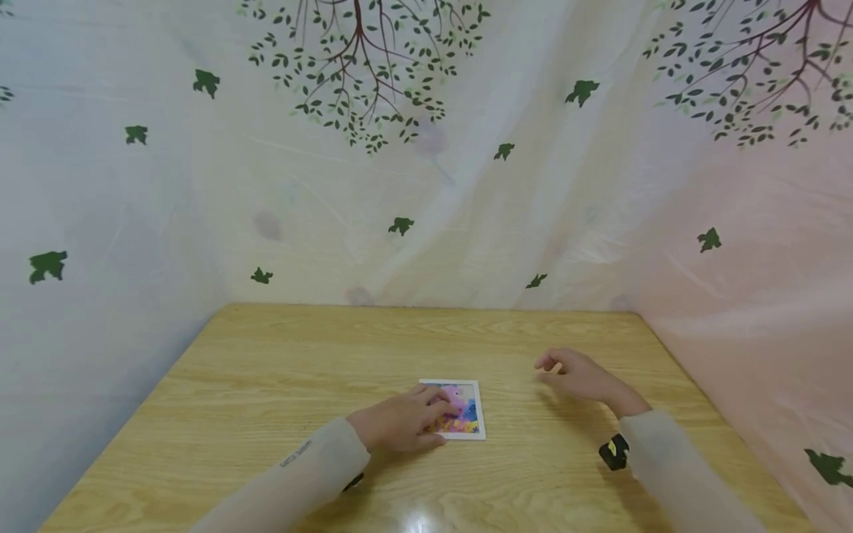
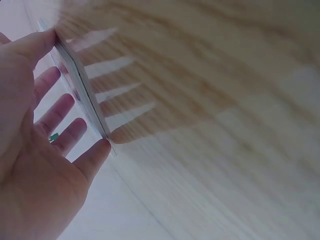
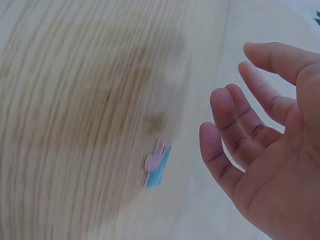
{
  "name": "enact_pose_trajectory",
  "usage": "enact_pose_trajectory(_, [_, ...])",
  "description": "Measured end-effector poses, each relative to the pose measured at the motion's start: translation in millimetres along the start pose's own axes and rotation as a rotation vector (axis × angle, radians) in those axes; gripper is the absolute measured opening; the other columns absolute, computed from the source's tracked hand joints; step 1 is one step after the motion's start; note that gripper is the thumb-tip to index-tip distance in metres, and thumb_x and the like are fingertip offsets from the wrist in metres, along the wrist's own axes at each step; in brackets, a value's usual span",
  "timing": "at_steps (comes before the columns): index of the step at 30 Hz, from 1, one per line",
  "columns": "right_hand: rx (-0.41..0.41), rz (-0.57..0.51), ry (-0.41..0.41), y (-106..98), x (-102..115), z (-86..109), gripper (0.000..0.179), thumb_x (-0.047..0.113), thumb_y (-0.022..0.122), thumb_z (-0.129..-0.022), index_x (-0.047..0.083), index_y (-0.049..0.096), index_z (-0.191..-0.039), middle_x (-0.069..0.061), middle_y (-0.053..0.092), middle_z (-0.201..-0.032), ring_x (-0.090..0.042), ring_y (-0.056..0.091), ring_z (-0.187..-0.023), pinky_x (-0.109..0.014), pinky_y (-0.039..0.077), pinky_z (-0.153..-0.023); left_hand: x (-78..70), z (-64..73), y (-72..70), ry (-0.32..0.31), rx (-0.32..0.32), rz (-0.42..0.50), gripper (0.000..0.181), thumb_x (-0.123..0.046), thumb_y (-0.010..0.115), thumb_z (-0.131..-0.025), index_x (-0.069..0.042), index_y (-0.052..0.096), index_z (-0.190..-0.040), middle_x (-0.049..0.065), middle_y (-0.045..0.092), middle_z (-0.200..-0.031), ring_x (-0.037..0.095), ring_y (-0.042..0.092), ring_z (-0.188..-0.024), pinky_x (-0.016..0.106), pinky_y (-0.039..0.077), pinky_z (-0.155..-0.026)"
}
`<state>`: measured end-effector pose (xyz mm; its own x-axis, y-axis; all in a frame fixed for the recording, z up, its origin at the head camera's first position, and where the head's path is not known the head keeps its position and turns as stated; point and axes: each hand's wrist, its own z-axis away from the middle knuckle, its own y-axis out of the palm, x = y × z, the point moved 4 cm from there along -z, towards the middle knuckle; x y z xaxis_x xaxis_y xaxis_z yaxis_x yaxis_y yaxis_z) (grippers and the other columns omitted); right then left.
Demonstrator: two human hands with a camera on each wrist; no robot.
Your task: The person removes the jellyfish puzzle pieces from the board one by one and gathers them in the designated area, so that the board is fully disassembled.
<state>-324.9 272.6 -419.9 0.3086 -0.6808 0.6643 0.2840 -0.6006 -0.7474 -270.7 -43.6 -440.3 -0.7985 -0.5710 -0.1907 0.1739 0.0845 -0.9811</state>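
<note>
1. Left sleeve point(image 1: 286, 481) and right sleeve point(image 1: 686, 474) lie nearest the head camera; both run out of view below.
2. The white-edged picture point(image 1: 469, 413) lies near the middle of the bench point(image 1: 333, 340), partly under the left hand point(image 1: 406, 418).
3. Left hand: fingers spread across the picture, outer digits at its edge. No firm pinch is evident.
4. Right hand point(image 1: 580, 376): raised to the right, well apart from the picture; fingers loosely bent, nothing seen between them.
5. A small pink-and-blue piece point(image 3: 156, 164) shows near the right hand in the right wrist view.
6. Risk: sideways pressure from the left hand could skid the picture or disturb its surface.
7. Risk: a low sweep of the right hand could knock the piece away.
8. Obscured: the picture's left part, beneath the fingers. The piece cannot be found in the head view; whether it rests on the bench cannot be confirmed. Its printing is blurred.
</note>
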Motion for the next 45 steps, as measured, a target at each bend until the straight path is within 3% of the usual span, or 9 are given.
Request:
enact_pose_trajectory(4, [0.008, 0.035, -0.055, 8.6, 9.3, -6.5, 0.021, 0.015, 0.064, -0.102, -0.001, 0.065, -0.116, -0.010, 0.063, -0.108, -0.020, 0.059, -0.092, -0.037, 0.052, -0.080, 2.1, 4.3, 0.5, -0.010, -0.014, 0.001, 0.049, -0.037, 0.062, -0.103, -0.024, 0.052, -0.149, 0.002, 0.047, -0.148, 0.020, 0.047, -0.132, 0.039, 0.048, -0.107])
enact_pose_trajectory(6, [0.015, 0.037, -0.075, 13.3, 12.6, -9.7, 0.020, 0.015, 0.064, -0.102, -0.001, 0.066, -0.114, -0.008, 0.063, -0.106, -0.020, 0.058, -0.094, -0.036, 0.052, -0.081, 1.7, 7.5, -0.7, -0.014, -0.018, 0.010, 0.050, -0.037, 0.062, -0.103, -0.024, 0.052, -0.150, 0.004, 0.048, -0.147, 0.022, 0.048, -0.132, 0.041, 0.048, -0.107])
enact_pose_trajectory(10, [0.034, 0.029, -0.105, 22.7, 19.6, -17.7, 0.017, 0.014, 0.065, -0.101, 0.001, 0.067, -0.110, -0.006, 0.064, -0.103, -0.018, 0.057, -0.088, -0.031, 0.052, -0.073, 1.2, 12.1, -1.2, -0.036, -0.012, -0.001, 0.053, -0.038, 0.061, -0.103, -0.025, 0.049, -0.153, 0.005, 0.048, -0.149, 0.028, 0.050, -0.134, 0.044, 0.049, -0.106])
enact_pose_trajectory(14, [0.054, 0.027, -0.133, 32.4, 28.7, -26.0, 0.014, 0.012, 0.066, -0.099, 0.002, 0.067, -0.109, -0.005, 0.065, -0.102, -0.015, 0.057, -0.083, -0.028, 0.051, -0.069, 1.4, 14.3, 0.5, -0.047, 0.001, -0.021, 0.052, -0.040, 0.058, -0.104, -0.027, 0.049, -0.154, 0.004, 0.047, -0.151, 0.023, 0.051, -0.129, 0.041, 0.049, -0.106])
enact_pose_trajectory(23, [0.115, 0.027, -0.181, 54.6, 55.8, -41.4, 0.019, 0.012, 0.068, -0.097, 0.001, 0.071, -0.112, -0.006, 0.069, -0.105, -0.015, 0.063, -0.088, -0.029, 0.054, -0.074, 1.2, 15.2, 2.1, -0.001, -0.021, -0.050, 0.050, -0.033, 0.058, -0.105, -0.023, 0.049, -0.154, 0.003, 0.048, -0.149, 0.020, 0.050, -0.128, 0.038, 0.048, -0.106])
enact_pose_trajectory(29, [0.163, 0.027, -0.163, 70.1, 72.1, -50.1, 0.020, 0.015, 0.070, -0.097, 0.004, 0.073, -0.113, -0.004, 0.070, -0.107, -0.012, 0.062, -0.088, -0.029, 0.054, -0.075, 0.7, 15.4, -0.4, -0.012, -0.007, -0.048, 0.049, -0.032, 0.059, -0.105, -0.025, 0.050, -0.153, 0.000, 0.049, -0.148, 0.018, 0.050, -0.128, 0.038, 0.049, -0.105])
enact_pose_trajectory(35, [0.149, 0.068, -0.155, 84.0, 84.4, -55.5, 0.018, 0.012, 0.075, -0.093, 0.002, 0.075, -0.108, -0.004, 0.070, -0.103, -0.013, 0.059, -0.088, -0.031, 0.053, -0.077, -1.3, 15.1, -2.8, 0.008, -0.015, -0.055, 0.048, -0.032, 0.059, -0.105, -0.023, 0.052, -0.152, 0.000, 0.050, -0.144, 0.015, 0.051, -0.120, 0.035, 0.050, -0.101])
enact_pose_trajectory(45, [0.117, 0.121, -0.047, 94.5, 90.6, -55.5, 0.018, 0.015, 0.079, -0.091, 0.005, 0.072, -0.104, -0.001, 0.066, -0.098, -0.016, 0.057, -0.090, -0.038, 0.053, -0.083, -0.8, 14.4, -0.3, 0.006, -0.001, -0.010, 0.048, -0.031, 0.058, -0.106, -0.022, 0.051, -0.152, -0.001, 0.049, -0.145, 0.013, 0.049, -0.117, 0.032, 0.050, -0.099])
